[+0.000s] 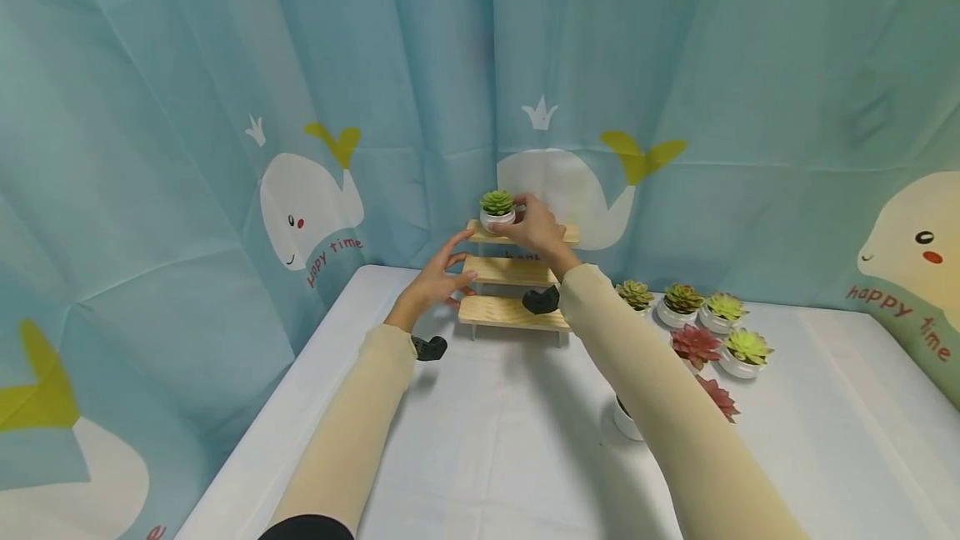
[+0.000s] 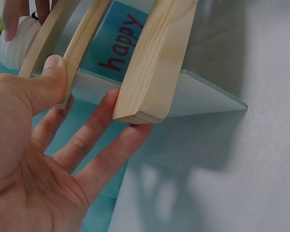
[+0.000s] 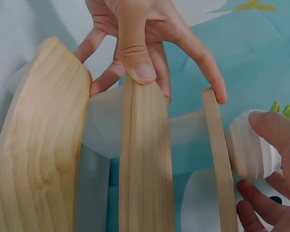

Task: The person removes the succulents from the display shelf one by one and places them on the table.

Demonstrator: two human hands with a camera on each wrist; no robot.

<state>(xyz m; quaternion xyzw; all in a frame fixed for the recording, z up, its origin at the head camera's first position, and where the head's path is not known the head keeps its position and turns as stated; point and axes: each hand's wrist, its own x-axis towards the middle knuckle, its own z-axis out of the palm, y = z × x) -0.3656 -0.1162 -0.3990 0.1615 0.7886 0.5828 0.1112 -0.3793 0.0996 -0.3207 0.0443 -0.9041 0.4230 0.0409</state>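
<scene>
A three-step wooden shelf stand (image 1: pixel 510 272) with pale side supports stands at the back of the table. My right hand (image 1: pixel 538 227) holds a small green succulent (image 1: pixel 497 202) by its white pot (image 3: pixel 253 145) at the left end of the top step. The thumb and fingers lie on the pot's sides. Lower down, my left hand (image 1: pixel 429 283) grips the stand's left end. Its thumb (image 2: pixel 53 77) presses the middle step, and other fingertips touch the ends of the top and bottom steps.
Several potted succulents stand on the white table right of the stand, among them a red one (image 1: pixel 695 344) and a light green one (image 1: pixel 747 347). My right sleeve (image 1: pixel 652 382) partly covers a white pot (image 1: pixel 627 423). A blue whale-print curtain (image 1: pixel 450 107) hangs behind.
</scene>
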